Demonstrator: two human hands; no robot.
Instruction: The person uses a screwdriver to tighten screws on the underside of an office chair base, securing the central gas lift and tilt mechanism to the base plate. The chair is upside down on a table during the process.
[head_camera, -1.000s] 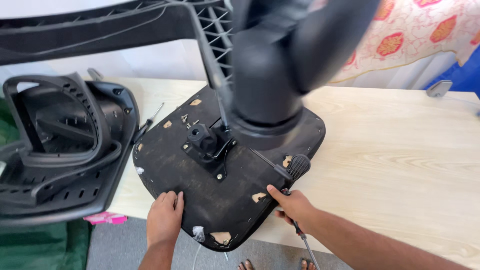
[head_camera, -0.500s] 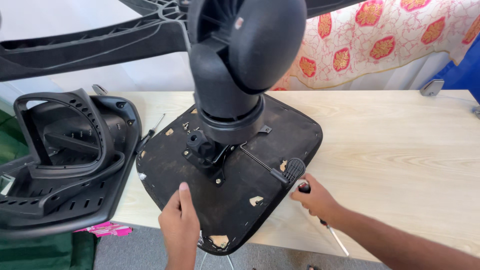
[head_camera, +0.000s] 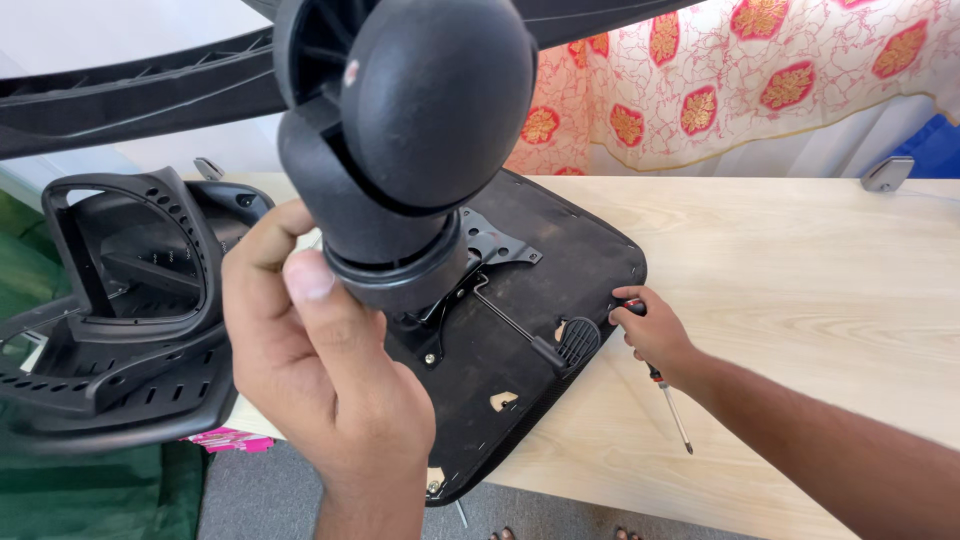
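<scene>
We see our left hand (head_camera: 320, 390) raised close to the camera, its thumb and fingers wrapped around the black caster wheel (head_camera: 420, 130) and the socket beneath it, at the tip of a chair base leg (head_camera: 130, 105) that stretches away to the left above that hand. Below and just right of the left hand lies the upturned black seat pan (head_camera: 530, 330) on the pale wooden worktop (head_camera: 790, 280), its metal mounting plate (head_camera: 490, 245) partly hidden behind the caster. Our right hand (head_camera: 655, 338) rests at the seat pan's right edge, closed around a screwdriver (head_camera: 668, 400) whose shaft points down and toward us across the worktop; the fingers touch the seat's rim beside a small round knob (head_camera: 575, 342). Left of the left hand sits a black plastic chair back frame (head_camera: 120, 300), overhanging the worktop's end. Well beyond the right hand hangs a flowered red and cream cloth (head_camera: 750, 80).
</scene>
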